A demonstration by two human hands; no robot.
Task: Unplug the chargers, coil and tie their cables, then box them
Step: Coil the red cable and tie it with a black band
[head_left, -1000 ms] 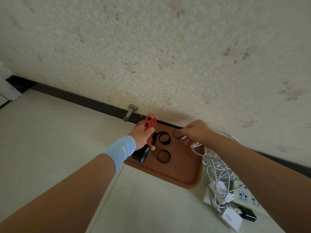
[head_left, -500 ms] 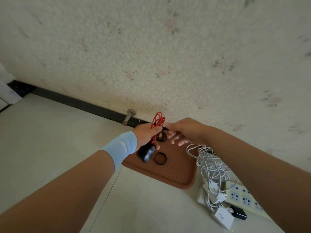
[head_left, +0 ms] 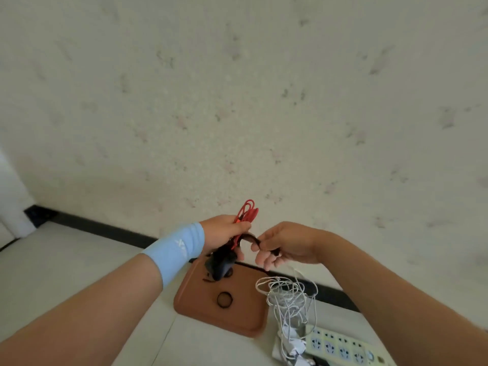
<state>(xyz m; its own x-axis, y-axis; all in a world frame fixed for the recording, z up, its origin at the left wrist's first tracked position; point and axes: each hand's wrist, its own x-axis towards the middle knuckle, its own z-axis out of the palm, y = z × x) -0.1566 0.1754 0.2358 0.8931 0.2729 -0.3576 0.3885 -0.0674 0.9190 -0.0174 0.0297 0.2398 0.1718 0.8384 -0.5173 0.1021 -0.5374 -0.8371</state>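
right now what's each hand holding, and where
Left hand grips the red cable coil mid-bundle, black charger hanging below; right hand pinches one end of the black band.

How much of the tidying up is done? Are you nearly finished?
Not nearly. Done: the red cable is coiled, gripped with its black charger in the left hand. In hand: the right hand pinches a black band stretched to that coil. Left: the tangled white cables by the power strip, and boxing everything.
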